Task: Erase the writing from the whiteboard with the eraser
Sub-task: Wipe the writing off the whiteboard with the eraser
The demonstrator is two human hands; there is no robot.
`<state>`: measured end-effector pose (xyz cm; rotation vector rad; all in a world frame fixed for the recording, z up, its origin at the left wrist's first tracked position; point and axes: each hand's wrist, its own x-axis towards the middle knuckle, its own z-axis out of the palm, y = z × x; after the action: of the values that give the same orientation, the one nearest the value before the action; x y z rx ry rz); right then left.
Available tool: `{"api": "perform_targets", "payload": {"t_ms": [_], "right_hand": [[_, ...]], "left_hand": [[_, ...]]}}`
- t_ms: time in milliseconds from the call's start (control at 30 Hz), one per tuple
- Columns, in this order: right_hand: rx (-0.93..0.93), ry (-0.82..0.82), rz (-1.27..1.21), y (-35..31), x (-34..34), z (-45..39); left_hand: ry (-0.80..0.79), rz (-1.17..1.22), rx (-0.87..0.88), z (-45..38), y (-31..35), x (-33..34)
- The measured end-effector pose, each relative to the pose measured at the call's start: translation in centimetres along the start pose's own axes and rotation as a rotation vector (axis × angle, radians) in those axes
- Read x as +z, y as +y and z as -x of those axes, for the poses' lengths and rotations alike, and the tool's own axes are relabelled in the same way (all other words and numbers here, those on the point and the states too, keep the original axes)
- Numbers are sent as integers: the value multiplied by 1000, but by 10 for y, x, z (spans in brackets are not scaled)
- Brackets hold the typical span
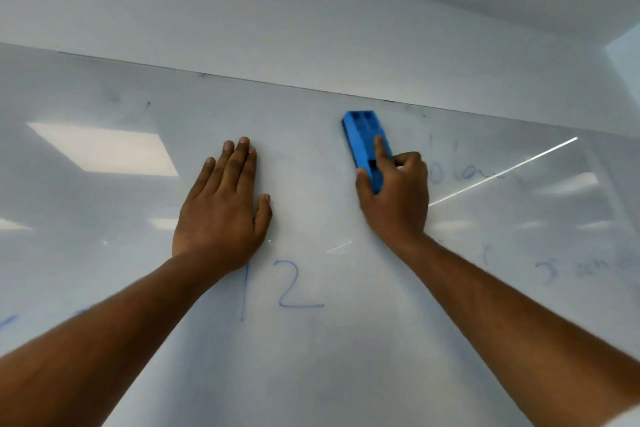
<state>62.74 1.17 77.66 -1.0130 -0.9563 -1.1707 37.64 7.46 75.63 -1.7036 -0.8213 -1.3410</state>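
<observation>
A glossy whiteboard (311, 357) fills most of the view. My right hand (398, 198) grips a blue eraser (363, 139) and presses it flat on the board just under the top edge, index finger lying along its back. My left hand (221, 211) rests flat on the board to the left of it, fingers held together, holding nothing. Blue writing "12" (287, 284) sits below and between my hands. Faint blue writing (460, 170) shows right of the eraser, and more faint words (575, 270) lie at the lower right.
The board's top edge (242, 80) runs across the view with a plain white wall (277, 10) above it. Ceiling-light reflections (104, 146) glare on the board's left part. A blue stroke (10, 321) shows at the far left edge.
</observation>
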Motion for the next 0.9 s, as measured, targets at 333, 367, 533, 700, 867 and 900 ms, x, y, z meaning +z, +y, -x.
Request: {"api": "perform_targets", "payload": {"t_ms": [333, 367, 533, 700, 867, 900], "right_hand": [[350, 99, 51, 87, -27, 3], [390, 107, 62, 86, -26, 6], [-323, -82, -29, 56, -22, 48], [-123, -40, 2, 116, -39, 14], [360, 17, 145, 146, -48, -11], [267, 8, 119, 136, -46, -6]], "left_hand": [[-6, 22, 1, 1, -1, -2], [-6, 22, 2, 0, -2, -2], [-11, 21, -12, 1, -1, -5], [-3, 35, -41, -1, 4, -9], [0, 37, -130, -11, 45, -4], [-4, 27, -115, -14, 57, 0]]}}
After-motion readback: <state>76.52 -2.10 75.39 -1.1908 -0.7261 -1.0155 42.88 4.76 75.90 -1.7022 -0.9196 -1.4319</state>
